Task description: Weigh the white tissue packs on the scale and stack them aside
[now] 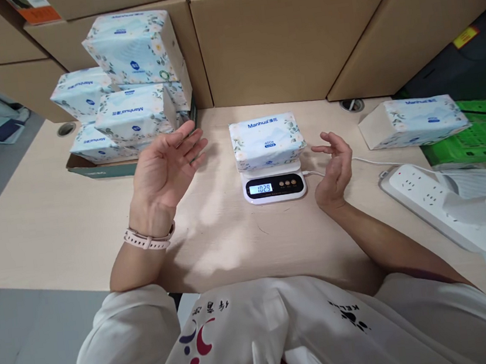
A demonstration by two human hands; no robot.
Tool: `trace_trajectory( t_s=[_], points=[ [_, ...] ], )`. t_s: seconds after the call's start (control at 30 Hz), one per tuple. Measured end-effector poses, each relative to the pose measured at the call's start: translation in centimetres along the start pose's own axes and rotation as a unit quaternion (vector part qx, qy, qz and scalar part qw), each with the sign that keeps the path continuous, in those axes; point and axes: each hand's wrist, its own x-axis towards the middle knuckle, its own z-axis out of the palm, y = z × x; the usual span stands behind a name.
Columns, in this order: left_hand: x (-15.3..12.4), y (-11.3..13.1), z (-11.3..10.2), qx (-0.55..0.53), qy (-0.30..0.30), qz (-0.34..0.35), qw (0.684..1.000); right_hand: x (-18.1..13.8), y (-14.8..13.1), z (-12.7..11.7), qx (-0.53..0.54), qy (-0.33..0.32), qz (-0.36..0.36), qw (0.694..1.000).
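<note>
A pack of tissues (267,142) in floral blue-and-white wrapping rests on a white digital scale (251,198), whose lit display (260,189) seems to read 102.9. My left hand (164,171) is raised palm up to the left of the scale, fingers spread, holding nothing. To the right of the pack, my right hand (334,171) hovers with its fingers apart, also holding nothing and not touching the pack. Behind my left hand, several more tissue packs (131,48) are stacked in a shallow green tray (104,170). One other tissue pack (415,119) lies at the right.
Cardboard boxes (262,49) wall off the back of the table (251,246). A white power strip (431,200) with a plugged-in adapter sits at the right, near a green package (480,135). A thin white cable (376,161) runs from the scale toward it.
</note>
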Motion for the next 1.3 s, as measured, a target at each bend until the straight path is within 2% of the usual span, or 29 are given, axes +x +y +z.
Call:
trace_trajectory(
  t_s=[0.27,0.63,0.8,0.93,1.1,1.2,1.3],
  points=[
    [0.0,-0.2,0.4,-0.004,0.003,-0.014,1.000,0.0,1.1,0.2,0.005,0.016,-0.050,0.999],
    [0.2,-0.4,0.2,0.009,-0.013,-0.017,1.000,0.2,-0.7,-0.2,-0.105,-0.038,0.028,0.993],
    [0.1,-0.5,0.3,0.008,-0.025,-0.016,1.000,0.1,-1.0,-0.2,-0.152,-0.056,0.036,0.986],
    [0.2,-0.6,0.1,0.006,-0.035,-0.017,0.999,0.2,-1.3,-0.3,-0.143,-0.052,0.037,0.988],
    [2.3,-1.2,-0.9,0.043,-0.047,-0.015,0.998,3.0,-2.6,-0.3,-0.049,-0.062,0.111,0.991],
    [4.4,-2.3,-0.6,0.080,-0.068,-0.023,0.994,5.7,-3.4,0.6,0.013,-0.126,0.191,0.973],
    [5.4,-3.4,1.7,0.104,-0.135,-0.048,0.984,7.6,-3.6,1.8,0.029,-0.207,0.243,0.947]
  ],
)
